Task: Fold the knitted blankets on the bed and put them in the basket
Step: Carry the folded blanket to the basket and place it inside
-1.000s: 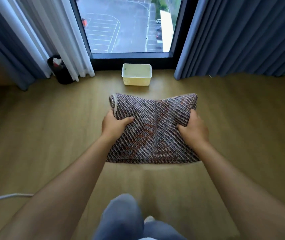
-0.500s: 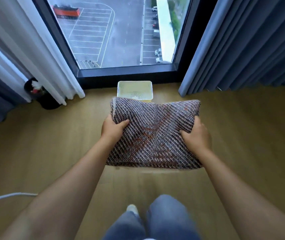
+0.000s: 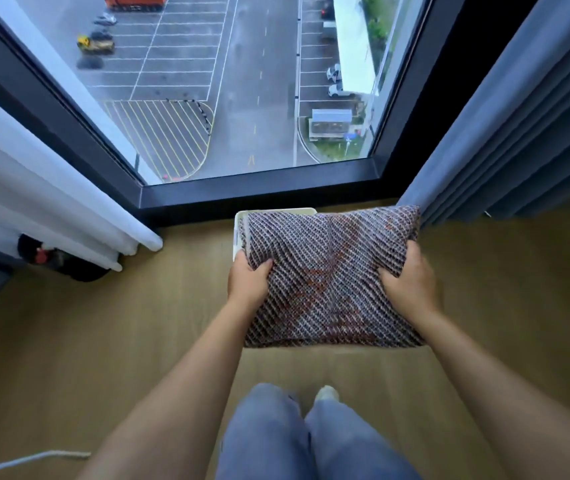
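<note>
A folded knitted blanket (image 3: 328,271), brown, grey and rust in diagonal stripes, is held flat in front of me. My left hand (image 3: 247,282) grips its left edge with the thumb on top. My right hand (image 3: 409,282) grips its right edge the same way. The cream plastic basket (image 3: 242,216) stands on the floor by the window. The blanket hangs over it and hides all but the basket's far rim and left corner. The bed is out of view.
A floor-length window (image 3: 242,98) with a dark frame is straight ahead. White curtains (image 3: 51,202) hang at the left, blue-grey curtains (image 3: 518,133) at the right. A dark bin (image 3: 69,265) sits under the white curtain. A white cable (image 3: 17,462) lies on the wooden floor at lower left.
I have walked up to the window with the blanket. The basket, earlier in full view ahead, is now almost fully covered by the blanket. Both hands keep the same grip.
</note>
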